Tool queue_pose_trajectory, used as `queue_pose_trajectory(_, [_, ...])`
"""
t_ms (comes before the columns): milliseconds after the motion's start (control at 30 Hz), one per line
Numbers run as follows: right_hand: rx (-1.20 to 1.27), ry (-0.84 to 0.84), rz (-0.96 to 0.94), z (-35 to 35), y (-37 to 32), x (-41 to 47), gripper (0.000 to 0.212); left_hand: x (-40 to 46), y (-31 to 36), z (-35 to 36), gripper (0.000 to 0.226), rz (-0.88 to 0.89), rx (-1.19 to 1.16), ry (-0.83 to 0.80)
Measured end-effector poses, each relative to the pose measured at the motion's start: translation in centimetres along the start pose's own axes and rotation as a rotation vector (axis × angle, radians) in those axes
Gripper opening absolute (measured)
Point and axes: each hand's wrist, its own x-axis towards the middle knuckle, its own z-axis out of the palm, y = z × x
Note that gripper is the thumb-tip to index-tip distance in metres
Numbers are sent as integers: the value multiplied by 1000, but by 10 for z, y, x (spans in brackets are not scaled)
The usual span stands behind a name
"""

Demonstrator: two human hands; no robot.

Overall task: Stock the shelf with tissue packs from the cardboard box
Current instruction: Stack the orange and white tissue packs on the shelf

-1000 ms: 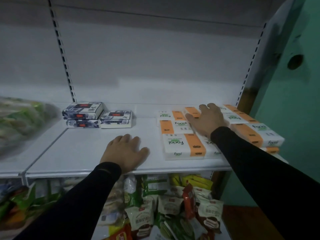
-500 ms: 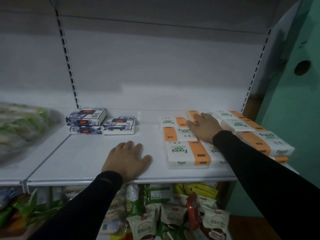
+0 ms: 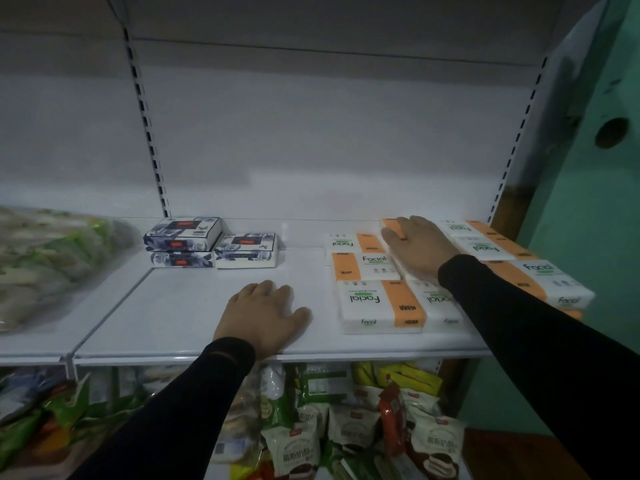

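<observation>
Several white-and-orange "Facial" tissue packs (image 3: 379,304) lie in rows on the right part of the white shelf (image 3: 194,306). My right hand (image 3: 417,245) lies flat on the packs near the back, fingers straight, touching an orange-ended pack (image 3: 389,225). My left hand (image 3: 265,315) rests palm down on the bare shelf near its front edge, fingers spread, holding nothing. The cardboard box is out of view.
Three dark floral tissue boxes (image 3: 211,242) sit at the back left of the shelf. A bag of green-packed goods (image 3: 45,261) lies on the neighbouring shelf to the left. Snack packets (image 3: 349,431) fill the shelf below. A green wall (image 3: 588,202) borders the right side.
My right hand has slid a little to the left along the back row of packs. The left hand has stayed where it was; the camera has shifted slightly.
</observation>
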Motion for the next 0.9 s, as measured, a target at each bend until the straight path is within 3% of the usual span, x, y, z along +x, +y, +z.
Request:
queue_pose_trajectory(200, [147,93,-103,-47,-15,-88,63,-15,2,-14,50,-15,-156,88])
queue_pose_trajectory(400, [202,146,-246,-57,-33,-199,61,-96,19,-35,52,34,-297,140])
queue_pose_trajectory(667, [272,-134,-229,47,-35,-337,60,-237,15,30,58,42,-348,-162])
queue_pose_trajectory(900, [296,-646,17,165,-18,-418,57,-301,-3,126,58,-17,-348,-631])
